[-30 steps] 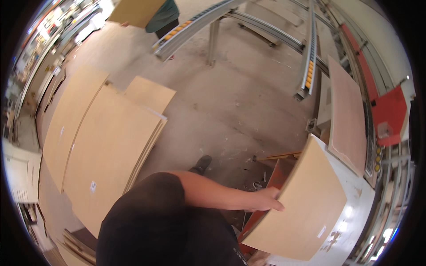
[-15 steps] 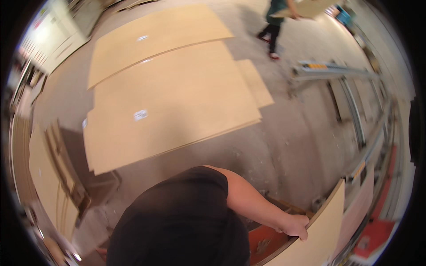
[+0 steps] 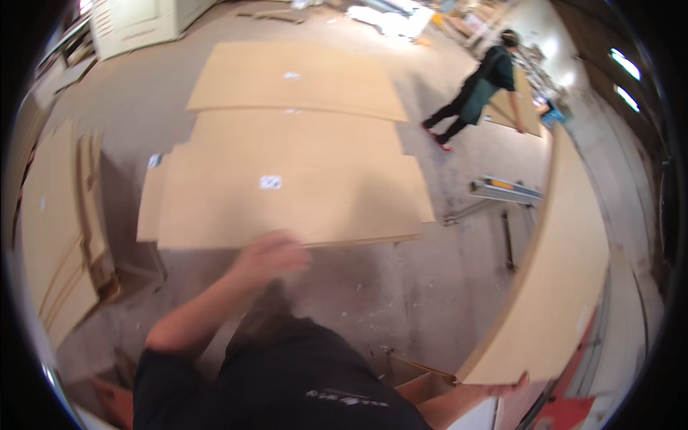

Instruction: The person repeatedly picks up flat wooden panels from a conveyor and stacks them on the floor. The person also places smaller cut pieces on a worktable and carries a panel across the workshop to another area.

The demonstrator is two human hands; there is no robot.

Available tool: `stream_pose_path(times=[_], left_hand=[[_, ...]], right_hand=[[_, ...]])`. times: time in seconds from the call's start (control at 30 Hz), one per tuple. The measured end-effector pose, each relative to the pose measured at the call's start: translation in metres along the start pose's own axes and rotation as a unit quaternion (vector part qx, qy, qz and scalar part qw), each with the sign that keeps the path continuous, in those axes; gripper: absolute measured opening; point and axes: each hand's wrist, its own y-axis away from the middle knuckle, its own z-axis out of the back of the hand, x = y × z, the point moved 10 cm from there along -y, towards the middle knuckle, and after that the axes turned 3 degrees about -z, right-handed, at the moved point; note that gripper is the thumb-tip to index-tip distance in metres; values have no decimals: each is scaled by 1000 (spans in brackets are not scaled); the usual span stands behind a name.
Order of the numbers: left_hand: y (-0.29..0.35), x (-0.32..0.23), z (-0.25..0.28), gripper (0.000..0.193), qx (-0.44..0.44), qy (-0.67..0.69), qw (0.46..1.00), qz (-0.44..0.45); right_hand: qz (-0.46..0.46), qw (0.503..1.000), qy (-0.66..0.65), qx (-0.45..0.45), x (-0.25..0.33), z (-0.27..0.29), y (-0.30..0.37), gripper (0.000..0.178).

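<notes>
My right hand [image 3: 502, 390] grips the lower edge of a large tan board [image 3: 566, 287], which stands on edge at my right and curves up toward the far wall. My left hand [image 3: 269, 256] is blurred and raised in front of my chest. It holds nothing, and its fingers point to the right over the near edge of the tan sheets [image 3: 287, 193] stacked flat on the concrete floor. My black shirt [image 3: 287, 380] fills the bottom middle of the view.
A second stack of sheets [image 3: 294, 79] lies farther off. More boards [image 3: 50, 229] lean at the left. A person in dark green [image 3: 476, 89] walks at the upper right. A metal rail stand [image 3: 502, 190] sits near the held board, with a cardboard box [image 3: 416, 376] and a red machine part [image 3: 573, 412] by my right side.
My view has swung across the floor. The board in my right hand has come up more upright at my right, and my left hand has risen into view in front of me.
</notes>
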Motion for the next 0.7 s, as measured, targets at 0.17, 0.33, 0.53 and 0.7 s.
stream_pose_path(times=[0.17, 0.33, 0.53, 0.7], left_hand=[[241, 112, 284, 27, -502, 155, 843, 115], [423, 250, 390, 50, -729, 237, 635, 93], [471, 269, 417, 73, -783, 453, 418, -83], [488, 242, 503, 55, -792, 218, 564, -87]], right_hand=[[-50, 993, -74, 73, -75, -56, -26, 50], [-100, 984, -146, -24, -174, -111, -55, 55], [-199, 959, -184, 87, -281, -238, -71, 53], [-362, 873, -222, 238, -364, -324, -69, 45]])
